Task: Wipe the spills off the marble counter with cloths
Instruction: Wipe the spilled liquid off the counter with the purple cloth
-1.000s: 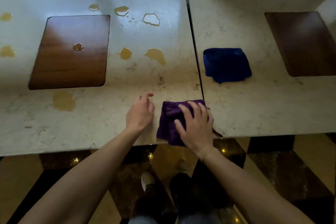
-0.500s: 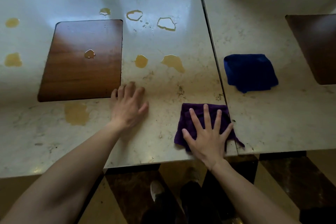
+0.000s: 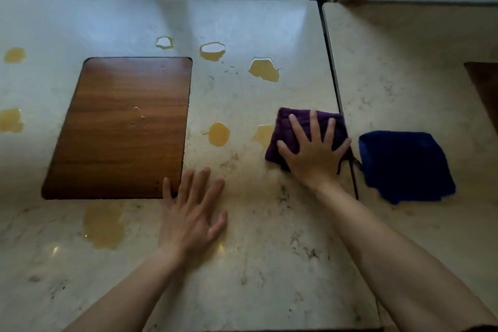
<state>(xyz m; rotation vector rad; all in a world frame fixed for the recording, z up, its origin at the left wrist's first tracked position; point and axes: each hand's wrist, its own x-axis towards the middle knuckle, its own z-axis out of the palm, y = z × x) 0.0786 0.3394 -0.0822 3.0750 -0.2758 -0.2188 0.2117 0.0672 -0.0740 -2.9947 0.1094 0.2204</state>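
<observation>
My right hand (image 3: 315, 153) presses flat with spread fingers on a folded purple cloth (image 3: 285, 129) lying on the marble counter (image 3: 269, 250). The cloth's left edge touches a yellow spill (image 3: 262, 133). Another round yellow spill (image 3: 218, 133) lies just left of it. My left hand (image 3: 191, 210) rests flat and empty on the marble, fingers apart, by the corner of a wooden inlay (image 3: 121, 127). A folded blue cloth (image 3: 404, 164) lies on the adjoining counter slab to the right. A larger spill (image 3: 103, 226) sits near my left hand.
Several more yellow puddles dot the counter: three toward the back (image 3: 264, 70), two at the far left (image 3: 10, 120), small drops on the wooden inlay. A dark seam (image 3: 332, 83) divides the two slabs. A second wooden inlay (image 3: 485, 89) shows at the right edge. Windows stand behind.
My right hand has slid the purple cloth away from the front edge, up to the yellow spill. My left hand stays flat on the marble beside the inlay. The camera has moved closer.
</observation>
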